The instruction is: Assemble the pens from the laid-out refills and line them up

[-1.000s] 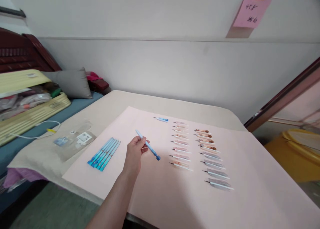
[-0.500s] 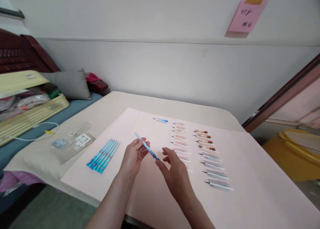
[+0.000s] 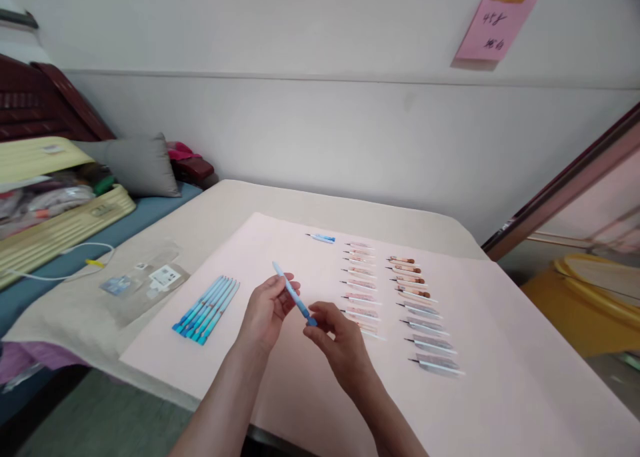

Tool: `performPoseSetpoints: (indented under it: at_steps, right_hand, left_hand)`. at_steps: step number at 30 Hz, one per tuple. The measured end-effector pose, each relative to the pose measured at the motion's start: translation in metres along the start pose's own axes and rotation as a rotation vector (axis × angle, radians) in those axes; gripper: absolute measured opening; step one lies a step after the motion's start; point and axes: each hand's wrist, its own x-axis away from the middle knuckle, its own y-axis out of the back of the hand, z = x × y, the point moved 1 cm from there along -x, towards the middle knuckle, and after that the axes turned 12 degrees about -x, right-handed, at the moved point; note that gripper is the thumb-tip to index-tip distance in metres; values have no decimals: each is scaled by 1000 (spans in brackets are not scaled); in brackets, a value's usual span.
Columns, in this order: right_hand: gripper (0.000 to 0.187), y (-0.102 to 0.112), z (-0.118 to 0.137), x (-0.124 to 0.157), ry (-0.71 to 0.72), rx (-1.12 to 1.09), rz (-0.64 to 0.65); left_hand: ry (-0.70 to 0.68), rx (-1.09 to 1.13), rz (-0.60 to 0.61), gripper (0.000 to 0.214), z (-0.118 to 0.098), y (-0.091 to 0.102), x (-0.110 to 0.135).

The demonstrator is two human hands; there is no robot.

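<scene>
Blue pen [image 3: 299,302] is up off the tbl [image 3: 350,207], held btwn both hands. Pale wall [image 3: 320,130] at back; cream-covered tbl in front of it w/ a pink sheet [image 3: 470,410] laid across. Yellow bin [image 3: 550,320] stands off to the R; gray pillow [image 3: 137,167] at back L. Clear pkg [image 3: 143,297] w/ white label [image 3: 165,277] lies L of the sheet. On sheet: slim dark-tipped pcs in two cols, R col [image 3: 431,346] & L col [image 3: 359,285], plus blue pen bundle [image 3: 219,316] laid side by side at L. L hand [image 3: 263,314] grips the pen's upper-mid part, thumb & fingers; R hand [image 3: 340,340] pinches its darker end. Pen tilts, light end far-L. Small blue-white pair [image 3: 321,238] near sheet's far edge.
</scene>
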Motion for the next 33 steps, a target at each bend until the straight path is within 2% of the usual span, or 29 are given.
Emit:
performPoseSetpoints:
  at_steps: [4,7,16,20,26,28,33]
  right_hand:
    - [55,-1,3,0,-81,-452,276]
    - [68,-3,5,0,-67,-521,324]
    - [64,-9,2,3,33,-365,206]
    - [58,-8,3,4,60,-229,173]
    - [58,-11,3,5,123,-14,191]
    - [57,-12,3,5,137,16,197]
    - [51,-13,4,6,158,40,203]
  left_hand:
    - [106,-1,156,26,5,-6,6]
    - [215,1,258,32,11,-11,11]
    - [200,18,297,30,13,-16,13]
    - [201,-11,260,32,13,-18,14]
    - [62,-222,169,28,11,-12,10]
    - [71,-265,150,26,10,-10,8]
    - [94,-258,195,24,8,-9,8]
